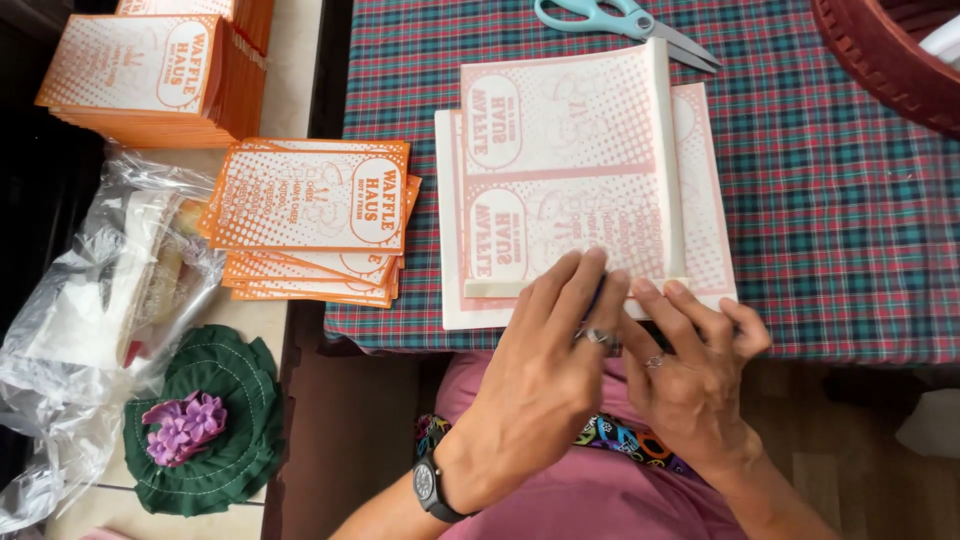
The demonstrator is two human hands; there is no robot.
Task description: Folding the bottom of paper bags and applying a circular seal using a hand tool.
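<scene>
Pale paper sheet (560, 150), printed in faded orange dots, lies on a stack of like sheets (705, 200) at the near edge of the plaid tablecloth (830, 200); its right side is folded over. Left hand (545, 370) (ring, black wristwatch) rests fingers flat on the sheet's lower fold. Right hand (690, 375) touches it alongside, fingers curled at the stack's bottom corner; neither hand grips anything closed. Teal-handled scissors (620, 22) lie beyond the stack. Left of the cloth: fanned orange bags (315, 215), a taller orange pile (150, 75), a clear plastic bag (100, 290), a green fabric flower (210, 425).
</scene>
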